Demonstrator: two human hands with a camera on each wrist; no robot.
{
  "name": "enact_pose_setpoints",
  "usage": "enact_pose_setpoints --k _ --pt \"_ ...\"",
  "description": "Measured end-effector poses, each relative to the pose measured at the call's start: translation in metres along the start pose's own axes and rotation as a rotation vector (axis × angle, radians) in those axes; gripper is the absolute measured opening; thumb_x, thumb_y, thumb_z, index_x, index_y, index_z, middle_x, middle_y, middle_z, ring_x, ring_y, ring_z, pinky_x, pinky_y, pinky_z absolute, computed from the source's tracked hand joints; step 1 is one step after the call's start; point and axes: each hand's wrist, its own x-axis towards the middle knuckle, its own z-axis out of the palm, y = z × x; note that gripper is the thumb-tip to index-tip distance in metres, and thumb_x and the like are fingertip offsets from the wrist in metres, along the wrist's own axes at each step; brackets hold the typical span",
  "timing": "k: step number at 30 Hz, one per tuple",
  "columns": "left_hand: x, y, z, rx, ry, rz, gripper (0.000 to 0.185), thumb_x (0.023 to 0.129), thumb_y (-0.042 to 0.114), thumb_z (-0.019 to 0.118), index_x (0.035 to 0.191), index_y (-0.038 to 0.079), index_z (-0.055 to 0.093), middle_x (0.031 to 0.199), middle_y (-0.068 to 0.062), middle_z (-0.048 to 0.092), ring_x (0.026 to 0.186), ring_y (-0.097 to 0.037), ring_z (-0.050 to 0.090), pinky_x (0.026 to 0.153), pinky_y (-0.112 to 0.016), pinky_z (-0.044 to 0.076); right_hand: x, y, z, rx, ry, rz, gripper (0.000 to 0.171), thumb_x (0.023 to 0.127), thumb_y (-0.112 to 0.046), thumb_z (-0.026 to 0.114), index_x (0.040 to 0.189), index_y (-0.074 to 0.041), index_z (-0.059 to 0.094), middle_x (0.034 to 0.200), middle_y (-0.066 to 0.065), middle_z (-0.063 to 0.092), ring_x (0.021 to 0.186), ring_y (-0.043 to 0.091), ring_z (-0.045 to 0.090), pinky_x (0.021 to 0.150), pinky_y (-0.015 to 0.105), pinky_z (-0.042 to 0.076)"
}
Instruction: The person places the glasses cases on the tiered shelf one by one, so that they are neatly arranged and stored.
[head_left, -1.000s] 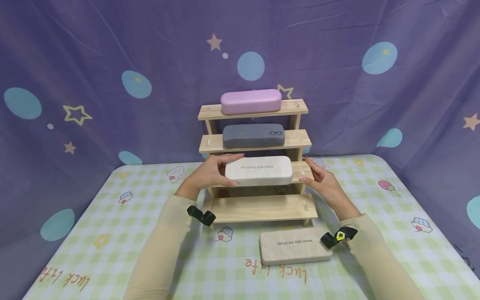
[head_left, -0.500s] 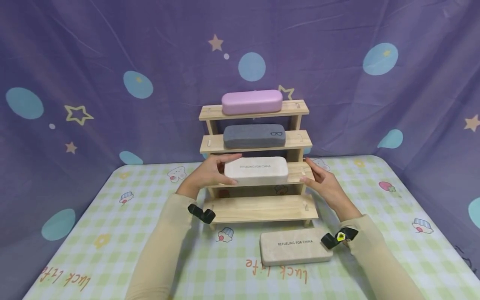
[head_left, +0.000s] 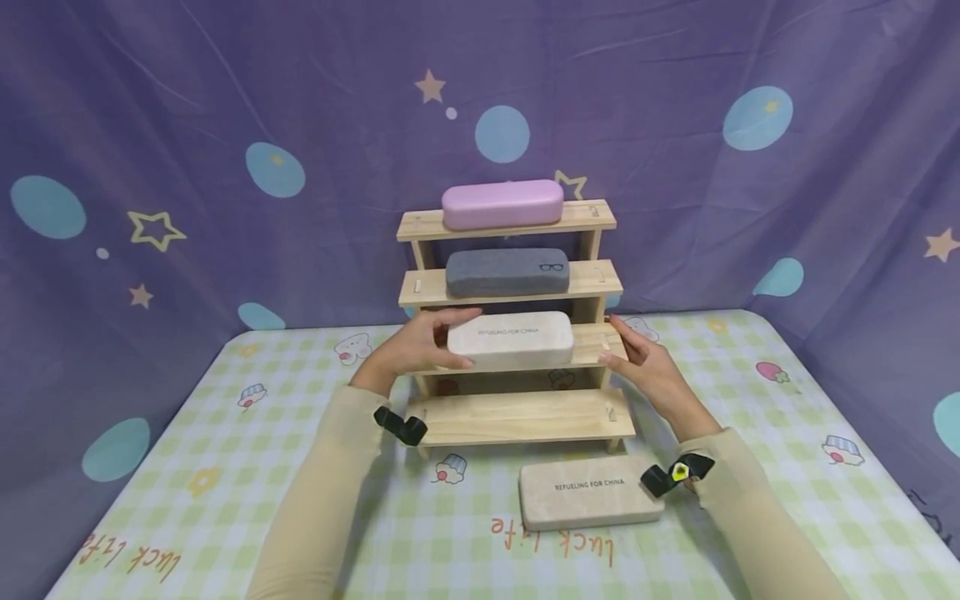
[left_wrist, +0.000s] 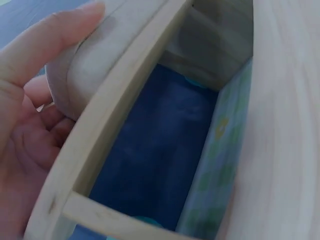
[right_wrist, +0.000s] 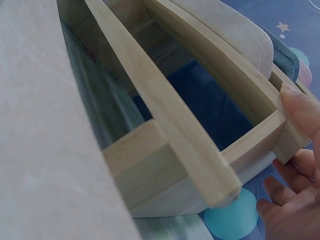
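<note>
On third shelf (head_left: 600, 343): left hand (head_left: 411, 346) grasps beige case (head_left: 512, 340); right hand (head_left: 647, 367) relaxed, steadying shelf end.

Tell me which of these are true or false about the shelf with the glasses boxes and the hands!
1. The pink case sits on the top shelf. True.
2. The grey case lies on the table. False: it sits on the second shelf from the top.
3. The left hand holds the beige case on the third shelf. True.
4. The right hand grips the second beige case. False: that case lies alone on the table; the right hand touches the wooden rack at its end.
5. The bottom shelf holds two cases. False: it holds none.
</note>
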Motion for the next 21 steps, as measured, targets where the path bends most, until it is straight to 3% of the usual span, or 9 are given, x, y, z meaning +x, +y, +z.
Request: enact_pose_setpoints --k 3,5,7,11,13,17,21 --pt "-0.002 -0.002 -0.001 0.016 0.002 0.029 0.076 0.074 0.004 0.079 0.141 0.007 0.044 0.114 -0.010 0.059 0.063 -0.010 0.044 0.058 -0.021 0.042 0.000 0.000 0.001 0.005 -0.003 0.000 0.073 0.092 -0.010 0.061 0.150 -0.002 0.016 0.155 0.013 0.018 0.141 0.028 0.020 0.099 0.013 0.034" --pt "-0.005 -0.003 -0.001 -0.007 0.014 0.056 0.076 0.073 0.002 0.079 0.141 0.006 0.044 0.136 -0.011 0.050 0.073 -0.012 0.051 0.067 -0.022 0.046 0.000 0.000 0.001 0.008 -0.004 -0.001 0.073 0.092 -0.010 0.061 0.150 -0.002 0.016 0.155 0.013 0.018 0.141 0.028 0.020 0.099 0.013 0.034" --pt "-0.008 -0.004 -0.002 -0.036 0.036 0.081 0.076 0.073 0.001 0.079 0.140 0.004 0.044 0.144 -0.012 0.042 0.088 -0.014 0.055 0.077 -0.024 0.048 0.000 0.000 0.001 0.010 -0.006 -0.004 0.073 0.092 -0.010 0.061 0.149 -0.001 0.016 0.155 0.014 0.018 0.140 0.028 0.020 0.099 0.013 0.034" --pt "-0.019 -0.002 -0.001 -0.072 0.103 0.121 0.075 0.072 -0.001 0.079 0.139 0.001 0.045 0.146 -0.012 0.040 0.123 -0.023 0.048 0.100 -0.034 0.041 0.000 0.001 0.001 0.009 -0.007 -0.006 0.073 0.092 -0.010 0.061 0.149 -0.001 0.016 0.155 0.014 0.018 0.140 0.029 0.021 0.098 0.013 0.034" --pt "-0.026 0.001 0.001 -0.092 0.133 0.123 0.074 0.073 -0.002 0.078 0.139 0.001 0.045 0.145 -0.012 0.040 0.131 -0.025 0.040 0.105 -0.038 0.035 0.000 0.001 0.001 0.007 -0.006 -0.003 0.073 0.092 -0.010 0.060 0.149 -0.001 0.016 0.155 0.014 0.019 0.140 0.028 0.021 0.098 0.013 0.034" --pt "-0.042 0.009 0.008 -0.115 0.177 0.123 0.073 0.075 -0.001 0.077 0.140 0.005 0.044 0.145 -0.012 0.039 0.137 -0.027 0.032 0.108 -0.046 0.029 0.000 0.000 0.000 -0.006 -0.003 0.005 0.073 0.092 -0.011 0.061 0.150 -0.003 0.017 0.155 0.014 0.019 0.140 0.028 0.021 0.099 0.013 0.034" --pt "-0.054 0.018 0.019 -0.051 0.221 0.161 0.074 0.074 0.002 0.078 0.140 0.007 0.045 0.146 -0.013 0.038 0.138 -0.026 0.030 0.111 -0.046 0.024 -0.001 -0.001 0.000 -0.015 -0.003 0.013 0.074 0.092 -0.014 0.062 0.150 -0.005 0.017 0.155 0.012 0.018 0.141 0.027 0.021 0.100 0.014 0.033"
